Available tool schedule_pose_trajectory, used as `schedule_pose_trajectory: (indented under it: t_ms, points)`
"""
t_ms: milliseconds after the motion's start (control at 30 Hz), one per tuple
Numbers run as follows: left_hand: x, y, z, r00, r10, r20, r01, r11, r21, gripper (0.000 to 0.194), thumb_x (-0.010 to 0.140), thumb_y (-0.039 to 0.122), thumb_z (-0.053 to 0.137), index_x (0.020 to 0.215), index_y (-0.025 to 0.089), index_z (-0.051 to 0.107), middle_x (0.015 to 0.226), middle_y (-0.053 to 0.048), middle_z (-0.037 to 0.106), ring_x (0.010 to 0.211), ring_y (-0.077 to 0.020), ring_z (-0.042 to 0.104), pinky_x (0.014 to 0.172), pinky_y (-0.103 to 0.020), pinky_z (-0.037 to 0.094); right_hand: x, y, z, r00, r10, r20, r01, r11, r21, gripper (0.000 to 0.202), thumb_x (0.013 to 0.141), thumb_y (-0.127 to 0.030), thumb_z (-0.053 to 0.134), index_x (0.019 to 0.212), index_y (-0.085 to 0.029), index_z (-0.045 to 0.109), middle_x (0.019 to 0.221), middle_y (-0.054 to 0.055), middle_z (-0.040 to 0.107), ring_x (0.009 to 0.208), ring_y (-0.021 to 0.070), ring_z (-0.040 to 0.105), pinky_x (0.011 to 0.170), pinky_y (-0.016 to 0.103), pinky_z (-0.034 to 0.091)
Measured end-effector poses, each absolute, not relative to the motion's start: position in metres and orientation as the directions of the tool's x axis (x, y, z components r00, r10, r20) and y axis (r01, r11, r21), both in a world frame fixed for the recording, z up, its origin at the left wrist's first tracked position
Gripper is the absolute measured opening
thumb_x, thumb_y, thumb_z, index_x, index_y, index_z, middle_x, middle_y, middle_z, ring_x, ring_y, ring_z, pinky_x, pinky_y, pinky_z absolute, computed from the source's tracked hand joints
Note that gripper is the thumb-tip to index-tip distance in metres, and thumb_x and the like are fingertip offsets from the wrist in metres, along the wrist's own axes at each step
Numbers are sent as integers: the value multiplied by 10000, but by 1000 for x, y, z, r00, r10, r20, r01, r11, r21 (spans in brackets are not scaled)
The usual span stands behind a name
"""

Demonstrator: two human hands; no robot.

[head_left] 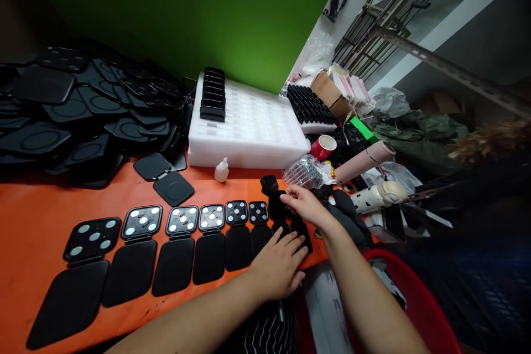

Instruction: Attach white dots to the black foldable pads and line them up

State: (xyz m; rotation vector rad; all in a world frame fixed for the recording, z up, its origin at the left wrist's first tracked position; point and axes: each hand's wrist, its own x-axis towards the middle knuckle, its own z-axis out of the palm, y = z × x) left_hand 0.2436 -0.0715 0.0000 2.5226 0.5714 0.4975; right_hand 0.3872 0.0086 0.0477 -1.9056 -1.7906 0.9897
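A row of hinged black folding panels lies unfolded on the orange table. Several upper squares, such as this square plate [93,236], carry pale round dots; the lower flaps, such as this plain flap [129,273], are dark. My left hand [277,264] rests with fingers spread over the lower flaps near the row's right end, partly hiding them. My right hand [306,204] is closed, thumb and fingertips pinching the edge of a black square panel [276,206] above the left fingers. Just behind it sits a small dark object [269,183], its kind unclear.
A large heap of black panels [99,102] fills the back left. A white foam block [253,127] holding black pieces stands at the back, near a small white bottle [222,170]. A red mug [323,147], pink roll [365,161] and red tub [431,310] are rightward.
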Motion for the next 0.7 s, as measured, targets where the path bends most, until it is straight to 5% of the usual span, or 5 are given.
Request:
schedule_pose_trajectory:
  t_ms: [167,700]
  points:
    - [223,-73,4,830,512,221,312,-754,578,290,840,394,432,1045,231,556,1052,-7,621,1121,-195,457,1064,-411,180,366,-5,18,-122,942,-312,571,-190,-799,276,754,-441,512,695,-180,443,611,-40,454,547,92,428,529,208,358]
    - [201,-70,-7,777,606,170,409,-691,596,311,853,342,433,1128,218,510,1219,-31,531,1174,-207,419,1063,-427,204,360,0,6,-146,929,-341,547,-212,-810,266,747,-424,543,688,-167,508,627,-32,474,578,96,427,563,206,361]
